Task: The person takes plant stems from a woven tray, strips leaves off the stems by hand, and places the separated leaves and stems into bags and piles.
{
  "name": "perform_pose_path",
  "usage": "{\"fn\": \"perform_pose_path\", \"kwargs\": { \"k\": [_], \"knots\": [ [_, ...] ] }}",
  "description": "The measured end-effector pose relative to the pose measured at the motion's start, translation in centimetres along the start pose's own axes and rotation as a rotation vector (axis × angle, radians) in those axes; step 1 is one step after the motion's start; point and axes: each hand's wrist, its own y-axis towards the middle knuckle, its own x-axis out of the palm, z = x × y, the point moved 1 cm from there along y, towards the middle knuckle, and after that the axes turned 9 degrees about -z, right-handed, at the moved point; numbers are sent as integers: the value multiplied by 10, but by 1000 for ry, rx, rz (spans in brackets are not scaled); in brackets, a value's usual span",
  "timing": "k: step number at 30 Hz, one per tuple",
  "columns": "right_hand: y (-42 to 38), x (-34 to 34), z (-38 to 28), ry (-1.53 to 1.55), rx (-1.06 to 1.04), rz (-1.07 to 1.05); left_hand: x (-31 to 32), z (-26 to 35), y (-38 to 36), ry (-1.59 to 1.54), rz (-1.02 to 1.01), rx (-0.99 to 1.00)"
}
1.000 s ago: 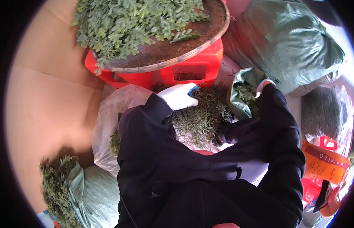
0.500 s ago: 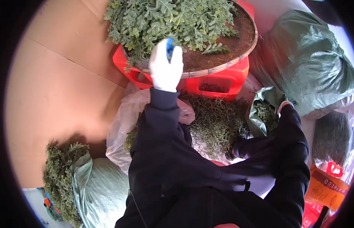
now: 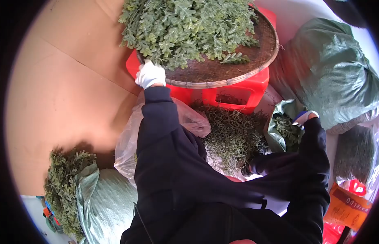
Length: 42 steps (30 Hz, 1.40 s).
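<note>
White gloves with blue on the palm side cover both hands. My left hand (image 3: 151, 75) is closed at the left front rim of a round woven bamboo tray (image 3: 254, 67); whatever its fingers hold is hidden. Green leafy sprigs (image 3: 189, 32) are heaped on this tray, and a single sprig (image 3: 235, 58) lies apart near the front. At the mouth of a small green woven sack (image 3: 275, 134), my right hand (image 3: 307, 118) has its fingers partly spread over the darker sprigs (image 3: 285, 128) inside. No object shows in its grasp.
Red plastic stools (image 3: 258, 87) support the tray. Below are a clear plastic bag (image 3: 126, 150) and a pile of thin stems (image 3: 234, 138). A large green sack (image 3: 336, 73) stands right. Another sack (image 3: 110, 203) with sprigs sits lower left beside cardboard (image 3: 67, 101).
My left hand has moved left and down from above the tray's front to its left rim, and its fingers have closed. My right hand has shifted from the small sack's edge over its mouth.
</note>
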Motion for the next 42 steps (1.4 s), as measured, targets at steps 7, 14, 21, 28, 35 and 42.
{"fn": "perform_pose_path", "kwargs": {
  "k": [7, 14, 21, 28, 35, 42],
  "knots": [
    [-53, 6, -37, -308, -499, 333, -4, 5, -14, -25, -85, -29],
    [-59, 19, -36, -301, -681, 422, 45, -9, 6, -250, -107, -118],
    [-76, 23, -38, -193, -613, 387, 30, -19, 3, -288, 58, 11],
    [-107, 18, -56, -137, -595, 376, -24, 9, -54, -728, -29, 230],
    [-94, 17, -68, -205, -716, 594, -16, 47, -80, -733, -129, 426],
    [-118, -13, -157, 411, -1265, 1119, -46, 80, -99, -45, -7, 449]
  ]
}}
